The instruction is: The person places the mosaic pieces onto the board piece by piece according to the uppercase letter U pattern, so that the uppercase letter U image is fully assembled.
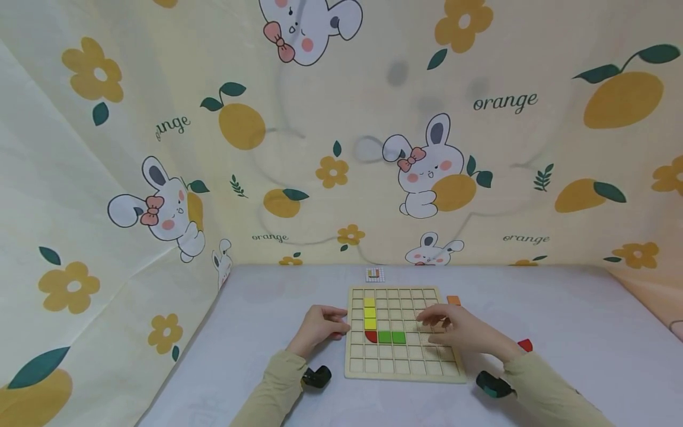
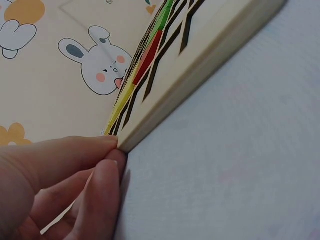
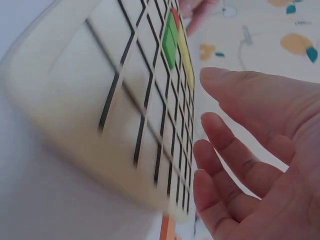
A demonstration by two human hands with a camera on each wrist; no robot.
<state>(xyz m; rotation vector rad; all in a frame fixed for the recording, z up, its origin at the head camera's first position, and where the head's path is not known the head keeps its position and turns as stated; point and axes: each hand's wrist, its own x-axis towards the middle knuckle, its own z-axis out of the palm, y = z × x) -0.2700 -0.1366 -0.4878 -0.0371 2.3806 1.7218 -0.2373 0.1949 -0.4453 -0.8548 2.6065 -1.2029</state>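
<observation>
A pale wooden grid board [image 1: 384,359] lies on the table before me. Set in its cells are three yellow squares [image 1: 370,313] in a column, a red quarter-round piece [image 1: 371,337] below them, and two green squares [image 1: 392,337] in a row to the right of the red one. At the board's left edge my left hand [image 1: 319,326] pinches the rim between thumb and fingertip, as the left wrist view shows. Over the right half hovers my right hand [image 1: 464,332], its fingers loosely bent and apart, with nothing between them.
Behind the board lies a small printed card [image 1: 374,274] with a coloured pattern. An orange piece [image 1: 453,300] sits just past the right edge. Another red piece [image 1: 525,345] lies beyond my right wrist, partly hidden. A patterned curtain [image 1: 331,107] rises behind the table.
</observation>
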